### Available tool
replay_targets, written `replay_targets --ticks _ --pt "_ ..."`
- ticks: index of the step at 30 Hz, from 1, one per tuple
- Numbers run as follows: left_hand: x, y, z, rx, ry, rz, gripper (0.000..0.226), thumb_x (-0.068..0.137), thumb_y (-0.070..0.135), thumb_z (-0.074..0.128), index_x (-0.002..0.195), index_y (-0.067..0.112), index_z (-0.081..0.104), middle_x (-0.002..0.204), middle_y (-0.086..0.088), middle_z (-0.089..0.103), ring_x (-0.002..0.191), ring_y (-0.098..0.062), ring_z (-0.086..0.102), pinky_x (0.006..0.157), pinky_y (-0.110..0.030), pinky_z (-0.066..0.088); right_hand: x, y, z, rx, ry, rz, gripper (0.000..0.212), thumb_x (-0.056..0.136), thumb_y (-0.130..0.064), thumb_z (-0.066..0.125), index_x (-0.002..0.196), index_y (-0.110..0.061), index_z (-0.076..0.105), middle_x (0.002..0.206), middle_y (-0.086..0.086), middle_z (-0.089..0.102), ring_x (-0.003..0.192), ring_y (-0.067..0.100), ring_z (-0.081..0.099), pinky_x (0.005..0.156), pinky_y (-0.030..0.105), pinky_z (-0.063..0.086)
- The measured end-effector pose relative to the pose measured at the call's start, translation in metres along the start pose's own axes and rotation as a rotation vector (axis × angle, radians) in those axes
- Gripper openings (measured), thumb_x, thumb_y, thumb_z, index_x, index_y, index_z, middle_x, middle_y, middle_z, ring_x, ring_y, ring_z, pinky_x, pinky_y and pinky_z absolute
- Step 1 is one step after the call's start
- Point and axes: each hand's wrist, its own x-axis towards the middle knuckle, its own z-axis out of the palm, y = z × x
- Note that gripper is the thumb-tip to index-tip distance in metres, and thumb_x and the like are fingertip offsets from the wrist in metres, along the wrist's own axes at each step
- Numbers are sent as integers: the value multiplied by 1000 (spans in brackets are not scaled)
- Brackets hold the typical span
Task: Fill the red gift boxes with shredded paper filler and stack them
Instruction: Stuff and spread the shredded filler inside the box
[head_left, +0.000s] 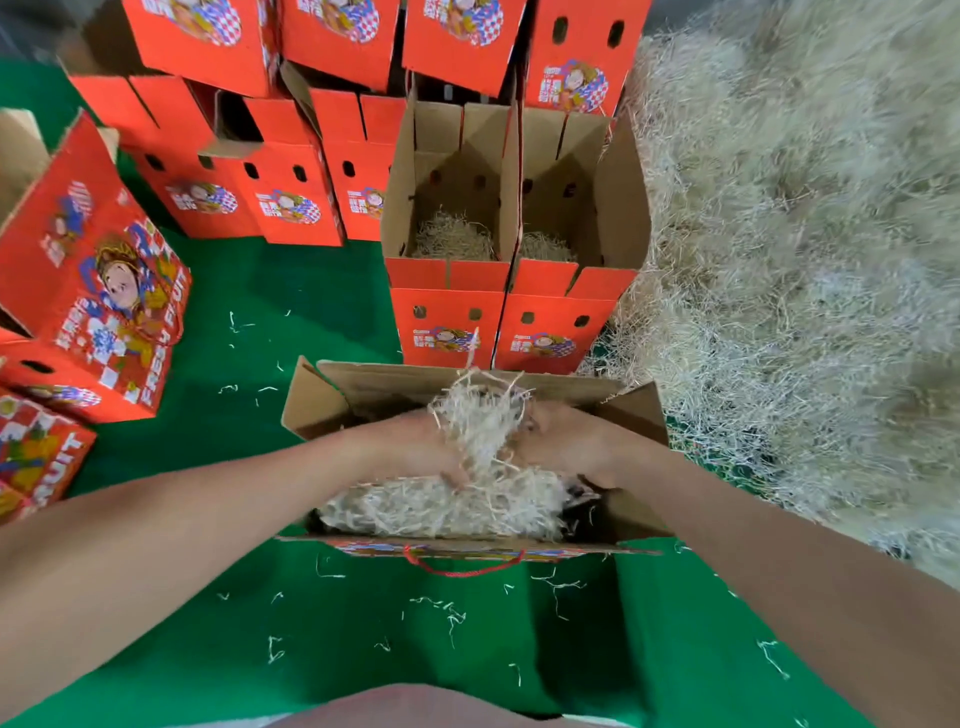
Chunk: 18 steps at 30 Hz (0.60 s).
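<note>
- The left hand (415, 447) and right hand (566, 441) both grip one paper clump (480, 415).
- An open box (639, 410) sits under them.
- A big paper pile (779, 260) lies right of the right hand.

Packing area for gift goods, handled in bulk. Many identical red boxes (291, 202), printed with a cartoon figure and, on those at the left, the words FRESH FRUIT, stand in rows and stacks across the far side. A large loose heap of shredded filler (805, 260) occupies the right. Two open boxes (452, 171) just beside it each hold a little filler; the near box (322, 400) holds more. Stray strands (447, 613) litter the green mat (291, 291).
</note>
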Motion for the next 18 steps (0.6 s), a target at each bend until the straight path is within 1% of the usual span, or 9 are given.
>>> replay_targets --ticks 2,4,6,8,10,12,15,16,18 --pt "4 -10 -7 107 15 -2 17 78 6 65 82 14 51 80 -3 49 74 -17 43 65 -26 34 -1 8 -11 -292 10 42 48 88 -31 59 128 -9 46 122 0 50 103 15 50 86 22 38" --pt "11 -15 -10 97 -45 3 16 80 10 68 90 12 55 88 -4 54 83 -16 48 71 -30 39 0 11 -16 -503 -16 67 43 92 -29 52 126 -2 48 126 13 53 106 20 55 85 18 43" --pt "20 -9 -5 183 -133 5 22 83 18 67 101 6 62 101 -6 64 94 -22 58 83 -31 45 6 5 -12 -599 -59 17 20 95 -20 43 96 -4 55 92 11 61 71 14 57 54 10 43" --pt "31 -1 3 272 -211 33 19 88 19 62 103 9 61 105 -9 63 91 -19 55 75 -23 41 14 -2 -6 -666 -102 19 16 95 -9 38 88 -4 52 67 2 49 52 10 43 40 18 33" --pt "46 0 7 349 -244 17 23 90 17 58 109 5 60 110 -15 62 87 -17 51 71 -20 39 22 -2 -7 -779 -130 20 18 94 -2 39 97 3 57 63 -1 43 51 10 41 43 20 33" --pt "57 -2 10 504 -263 -77 25 94 18 50 109 0 59 108 -18 61 88 -23 56 81 -28 43 30 -1 -6 -863 -141 34 22 95 -3 43 112 2 56 68 -2 47 52 9 42 45 20 36" --pt "69 -3 14 681 -382 -211 31 98 5 31 114 -7 55 95 -16 57 76 -21 52 82 -34 42 37 -4 -1 -904 -167 138 48 95 -12 49 141 -13 36 108 6 60 69 15 52 57 26 47" --pt "70 -1 13 693 -399 -243 34 97 7 32 123 -7 51 108 -17 57 87 -21 55 88 -33 44 34 -5 0 -931 -170 153 51 94 -14 51 142 -14 34 120 9 57 83 20 57 68 30 51" --pt "71 1 2 703 -367 -226 38 95 20 45 128 1 51 117 -10 56 103 -23 57 95 -32 47 24 -10 -4 -958 -128 50 39 91 -12 58 129 -8 49 111 10 59 91 24 58 75 32 52"
